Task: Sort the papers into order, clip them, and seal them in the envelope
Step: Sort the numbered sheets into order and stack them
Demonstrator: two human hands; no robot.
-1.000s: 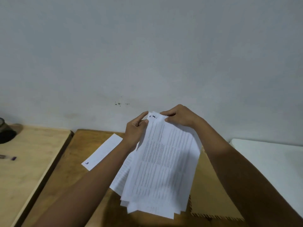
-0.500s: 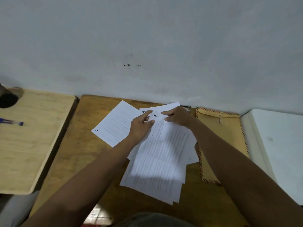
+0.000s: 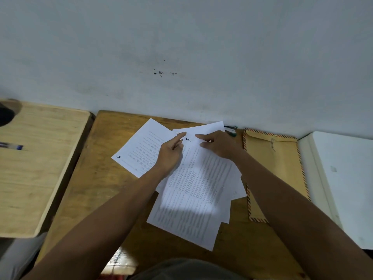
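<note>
My left hand (image 3: 169,156) lies on the fanned stack of printed sheets (image 3: 193,190) at the middle of the brown wooden desk (image 3: 90,178), its forefinger stretched out toward twelve o'clock over the top edge of the pile, the other fingers loosely bent against the paper. My right hand (image 3: 220,146) sits just beside it at three o'clock, fingers extended and pointing toward nine o'clock across the upper corner of the top sheet; whether its thumb pinches the paper I cannot tell. Between the two fingertips a handwritten mark shows on the top page. A single sheet (image 3: 141,150) lies flat at ten o'clock from the stack, partly tucked under my left hand, with a handwritten number at its lower left corner. The manila envelope (image 3: 276,168) with striped edging lies at three o'clock of the stack, its left edge under the papers. A binder clip (image 3: 231,130), only partly seen, peeks out at one o'clock, against the wall. A lighter wooden desk (image 3: 40,158) stands at nine o'clock with a blue pen (image 3: 14,146) on it. A white surface (image 3: 343,178) lies at three o'clock beyond the envelope.
</note>
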